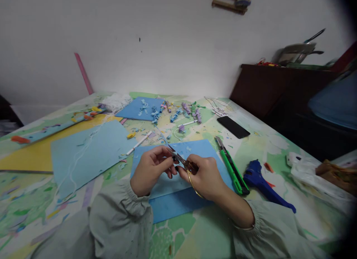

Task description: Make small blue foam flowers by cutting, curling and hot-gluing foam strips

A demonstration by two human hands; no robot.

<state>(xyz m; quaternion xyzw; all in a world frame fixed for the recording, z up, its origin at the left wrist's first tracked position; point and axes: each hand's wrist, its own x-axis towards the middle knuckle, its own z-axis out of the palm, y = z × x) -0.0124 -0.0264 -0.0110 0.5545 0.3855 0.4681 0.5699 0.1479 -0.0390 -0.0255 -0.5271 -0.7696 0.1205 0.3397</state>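
Just above the blue foam sheets (178, 207), my right hand (208, 175) is closed around the handles of a pair of scissors (182, 159). The blades point up and left toward my left hand (154, 166). My left fingers are pinched together on a thin light-blue strip (161, 135), whose free end sticks out beyond the fingertips. Where the blades meet the strip is partly hidden by the fingers. Right of the sheets lies a green utility knife (230, 168) with its blade out, and beside it a blue glue gun (267, 188).
Rolled blue and purple pieces (177, 115), white sticks (139, 143) and scraps cover the table's middle. A black phone (233, 127) lies to the right. Light-blue (92, 151) and yellow sheets (25, 154) spread leftward, with white yarn (115, 102) behind. A plastic bag (306, 173) sits far right.
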